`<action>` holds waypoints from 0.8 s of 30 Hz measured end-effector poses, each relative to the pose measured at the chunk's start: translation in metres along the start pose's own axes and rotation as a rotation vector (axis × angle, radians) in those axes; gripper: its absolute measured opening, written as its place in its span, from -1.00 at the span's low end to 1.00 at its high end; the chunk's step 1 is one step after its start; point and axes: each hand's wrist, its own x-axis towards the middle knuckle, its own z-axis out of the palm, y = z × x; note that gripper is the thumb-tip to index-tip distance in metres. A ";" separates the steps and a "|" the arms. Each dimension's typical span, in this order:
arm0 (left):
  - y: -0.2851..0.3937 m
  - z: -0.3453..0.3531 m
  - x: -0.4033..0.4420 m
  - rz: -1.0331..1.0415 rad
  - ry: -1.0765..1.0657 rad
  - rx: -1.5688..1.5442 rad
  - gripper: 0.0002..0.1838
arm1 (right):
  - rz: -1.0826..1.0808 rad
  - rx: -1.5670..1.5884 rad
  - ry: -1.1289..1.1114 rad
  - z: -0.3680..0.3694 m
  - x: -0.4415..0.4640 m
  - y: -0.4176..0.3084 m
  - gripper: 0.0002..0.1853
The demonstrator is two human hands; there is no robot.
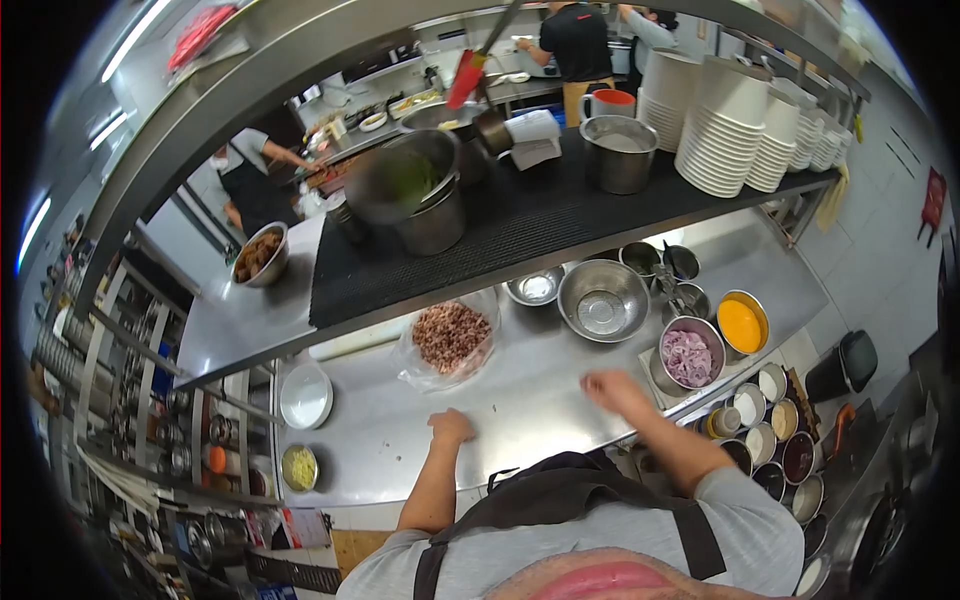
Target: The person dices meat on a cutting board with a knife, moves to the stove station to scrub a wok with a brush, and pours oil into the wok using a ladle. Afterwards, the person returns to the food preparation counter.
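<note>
My left hand (452, 427) rests low over the steel counter (520, 420), its fingers curled, just below a clear plastic bag of chopped reddish-brown food (450, 338). Whether anything is in its fingers is hidden. My right hand (612, 391) is above the counter farther right, fingers bent together and somewhat blurred. It is nearest to an empty metal bowl (603, 300) and a metal pot of sliced purple onion (692, 357), touching neither. A white bowl (306, 396) and a small bowl of shredded yellow-green food (300, 467) stand at the counter's left end.
A shelf with a black mat (530, 230) crosses above the counter, holding pots and stacked white bowls (715, 145). A pot of orange liquid (742, 322) stands at right, above several round containers. Three other people work behind the shelf.
</note>
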 end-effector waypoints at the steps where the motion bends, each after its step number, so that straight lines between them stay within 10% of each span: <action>1: -0.003 0.019 0.016 -0.041 0.059 0.009 -0.54 | -0.038 -0.001 0.196 -0.049 0.019 -0.040 -0.77; 6: -0.005 -0.004 0.006 0.020 -0.006 -0.013 -0.56 | -0.723 -0.110 0.833 -0.191 0.086 -0.151 -0.58; 9: -0.005 -0.001 0.018 0.040 0.008 0.023 -0.58 | -0.881 -0.371 0.785 -0.211 0.123 -0.153 -0.49; 19: -0.004 0.008 0.027 -0.030 -0.010 0.046 -0.58 | -0.830 -0.533 0.578 -0.182 0.155 -0.103 -0.46; 24: 0.011 -0.004 0.029 -0.262 0.082 -0.087 -0.13 | -0.818 -0.452 0.557 -0.182 0.156 -0.098 -0.49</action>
